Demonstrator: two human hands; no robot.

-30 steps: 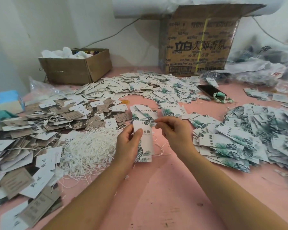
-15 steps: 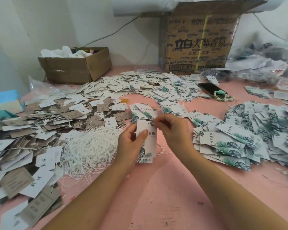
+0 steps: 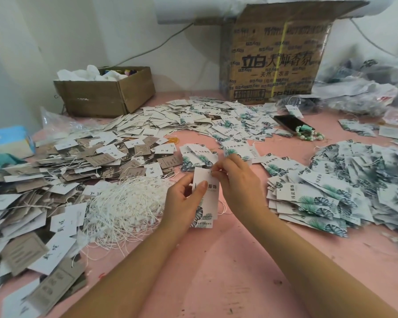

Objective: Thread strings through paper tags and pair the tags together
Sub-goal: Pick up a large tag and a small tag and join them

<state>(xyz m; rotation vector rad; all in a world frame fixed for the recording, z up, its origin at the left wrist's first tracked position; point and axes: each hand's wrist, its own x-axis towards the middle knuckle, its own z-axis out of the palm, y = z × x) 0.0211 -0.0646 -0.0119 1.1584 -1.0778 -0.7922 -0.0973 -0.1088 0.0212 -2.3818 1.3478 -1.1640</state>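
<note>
1. Left hand (image 3: pixel 184 203) grips the held tag (image 3: pixel 211 200) upright just above the pink table (image 3: pixel 216 260), thumb across its printed face, fingers behind.
2. Right hand (image 3: pixel 237 180) is close against the left. Its fingertips (image 3: pixel 214 173) pinch together at the tag's top edge, by the hole. What they pinch looks like the string (image 3: pixel 223 208) end, too fine to confirm; a thin white loop trails below that hand.
3. A second offset edge shows under the tag's bottom, so probably two tags stacked as a pair.
4. Step in hand, my read: threading the string through the hole.
5. Next move needs the left to hold the stack steady with the holes aligned, while the right pulls the string through and closes the loop.
6. The finished pair likely goes to the leaf-print heap (image 3: pixel 319 198) at right, where strings already show.
7. Supplies: loose string pile (image 3: pixel 124 207) just left of the hands, and small leaf-print stacks (image 3: pixel 198 154) just beyond them.
8. Grey and white tags (image 3: pixel 55 180) lie further left, with a phone (image 3: pixel 290 123) and cardboard boxes (image 3: pixel 274 58) at the back.
</note>
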